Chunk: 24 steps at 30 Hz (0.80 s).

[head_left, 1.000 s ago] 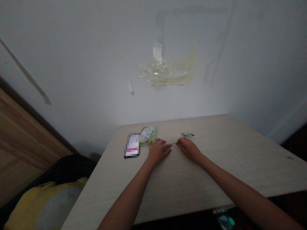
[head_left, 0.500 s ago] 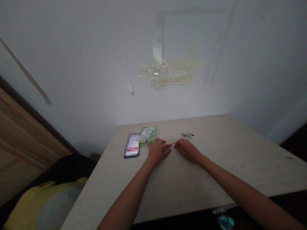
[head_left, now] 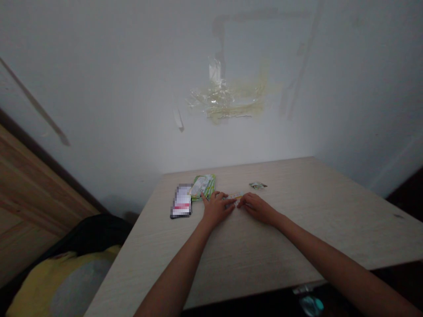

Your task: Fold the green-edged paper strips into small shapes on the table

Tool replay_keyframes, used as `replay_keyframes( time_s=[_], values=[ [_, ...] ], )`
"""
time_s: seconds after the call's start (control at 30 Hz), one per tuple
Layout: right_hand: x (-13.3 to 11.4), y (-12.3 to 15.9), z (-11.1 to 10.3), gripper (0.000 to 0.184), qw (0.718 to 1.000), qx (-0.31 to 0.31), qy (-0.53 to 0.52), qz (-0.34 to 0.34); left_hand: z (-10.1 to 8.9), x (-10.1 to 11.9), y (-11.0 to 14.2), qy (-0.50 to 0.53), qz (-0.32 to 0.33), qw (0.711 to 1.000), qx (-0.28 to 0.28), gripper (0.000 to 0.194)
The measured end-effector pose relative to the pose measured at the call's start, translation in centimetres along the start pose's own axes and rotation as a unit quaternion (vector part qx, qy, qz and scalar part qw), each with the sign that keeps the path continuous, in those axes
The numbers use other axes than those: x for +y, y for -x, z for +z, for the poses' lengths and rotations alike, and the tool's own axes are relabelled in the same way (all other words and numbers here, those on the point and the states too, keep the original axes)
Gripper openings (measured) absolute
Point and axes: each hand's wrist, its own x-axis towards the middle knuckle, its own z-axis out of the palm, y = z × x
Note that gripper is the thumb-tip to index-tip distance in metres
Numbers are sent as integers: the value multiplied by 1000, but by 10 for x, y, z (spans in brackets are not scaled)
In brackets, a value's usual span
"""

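Observation:
A small, flat printed piece (head_left: 235,195), white with orange, lies on the table between my hands, partly covered by them; I cannot tell whether it is paper or a wrapper. My left hand (head_left: 217,209) rests with spread fingers over its left side. At its right end, my right hand (head_left: 256,208) has thumb and fingers drawn together on the edge. Just beyond the left fingers are green printed packets (head_left: 204,186), overlapping. Behind the right hand sits a small folded green-and-white piece (head_left: 257,185).
A phone-like object (head_left: 181,201) with a blurred-out face lies at the table's left side. The pale wood table (head_left: 251,259) meets a wall (head_left: 115,88) with old tape. A yellow-and-grey cloth item (head_left: 66,281) is at lower left, and a bottle (head_left: 312,304) below the front edge.
My right fingertips have shifted slightly left along the small printed piece, toward my left hand. The left hand stays in place, and the view has moved a little.

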Motion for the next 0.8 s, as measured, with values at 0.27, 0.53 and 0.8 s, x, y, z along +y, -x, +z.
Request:
replay_keyframes(
  time_s=[0.27,0.53,0.8],
  values=[
    [-2,0,-1,21,1000,-15,1,-3,0,1,0,-7,-4,1000,3,26],
    [1,0,1,17,999,22,27,23,0,0,0,0,-13,1000,-10,26],
    [4,-1,3,16,993,54,87,56,4,-3,-2,-1,-15,1000,-8,26]
  ],
)
